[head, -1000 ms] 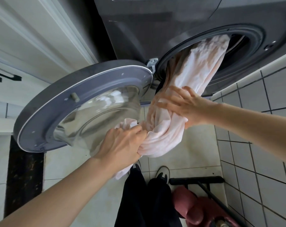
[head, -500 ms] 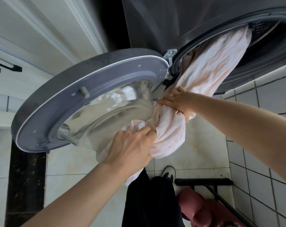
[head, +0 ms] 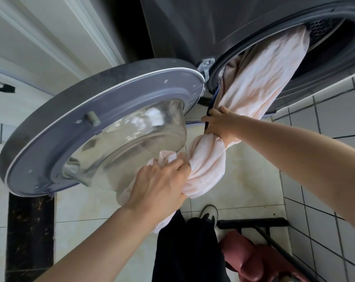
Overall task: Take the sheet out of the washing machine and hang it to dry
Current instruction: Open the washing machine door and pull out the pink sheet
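Observation:
A pale pink sheet trails in a thick twisted rope out of the dark grey washing machine and down past its drum opening. My right hand grips the rope just below the opening. My left hand grips a bunched fold lower down, in front of the open door, and a loose end hangs below it. The rest of the sheet is hidden inside the drum.
The round door with its glass bowl swings out to the left, close to my left hand. White tiled wall at right. On the pale floor below: my dark trousers and shoe, a black metal rack, a dark red object.
My right hand has closed round the sheet and shifted up towards the drum opening. More of the sheet shows outside the drum. The view has moved closer to the machine.

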A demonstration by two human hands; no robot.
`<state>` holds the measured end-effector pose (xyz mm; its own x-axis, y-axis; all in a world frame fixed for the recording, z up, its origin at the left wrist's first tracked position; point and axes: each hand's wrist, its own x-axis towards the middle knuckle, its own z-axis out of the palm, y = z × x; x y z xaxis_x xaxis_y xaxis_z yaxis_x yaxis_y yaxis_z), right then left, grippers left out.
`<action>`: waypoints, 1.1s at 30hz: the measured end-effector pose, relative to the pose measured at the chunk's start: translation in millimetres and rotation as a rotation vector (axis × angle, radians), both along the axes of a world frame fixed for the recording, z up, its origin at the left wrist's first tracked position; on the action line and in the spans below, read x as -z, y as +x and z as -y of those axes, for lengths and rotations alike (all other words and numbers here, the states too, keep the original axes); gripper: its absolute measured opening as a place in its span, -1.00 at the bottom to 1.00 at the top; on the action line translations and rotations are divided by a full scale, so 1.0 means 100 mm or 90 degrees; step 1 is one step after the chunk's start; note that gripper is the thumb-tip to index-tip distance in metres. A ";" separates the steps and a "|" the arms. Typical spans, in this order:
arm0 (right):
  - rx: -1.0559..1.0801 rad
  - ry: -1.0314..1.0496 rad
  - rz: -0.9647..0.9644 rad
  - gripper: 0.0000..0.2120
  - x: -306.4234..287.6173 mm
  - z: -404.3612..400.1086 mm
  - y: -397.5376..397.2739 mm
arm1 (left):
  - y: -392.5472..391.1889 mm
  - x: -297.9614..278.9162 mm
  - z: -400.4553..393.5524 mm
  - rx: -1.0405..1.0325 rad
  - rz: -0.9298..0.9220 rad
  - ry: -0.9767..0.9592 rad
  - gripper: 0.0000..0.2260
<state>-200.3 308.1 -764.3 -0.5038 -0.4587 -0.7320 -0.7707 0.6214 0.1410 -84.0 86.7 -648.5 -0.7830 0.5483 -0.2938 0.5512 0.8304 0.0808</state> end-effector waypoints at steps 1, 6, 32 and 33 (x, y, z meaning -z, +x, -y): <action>0.000 0.004 0.018 -0.41 0.00 -0.03 -0.01 | 0.00 0.00 0.00 0.000 0.003 0.001 -0.48; 0.068 0.008 0.045 -0.31 0.06 -0.16 0.02 | 0.00 0.01 0.00 -0.003 -0.006 -0.008 -0.46; 0.325 -0.197 -0.249 -0.68 -1.03 -0.49 0.85 | 0.25 -0.07 -0.35 -0.085 0.082 0.065 0.02; 0.334 -0.253 -0.263 -0.67 -1.05 -0.43 0.93 | 0.24 -0.07 -0.42 -0.104 0.080 0.080 0.07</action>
<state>-107.8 351.4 -659.0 -0.9240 -0.2729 -0.2678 -0.2946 0.9546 0.0435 -60.0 128.5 -641.3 -0.8256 0.4561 -0.3321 0.3902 0.8868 0.2478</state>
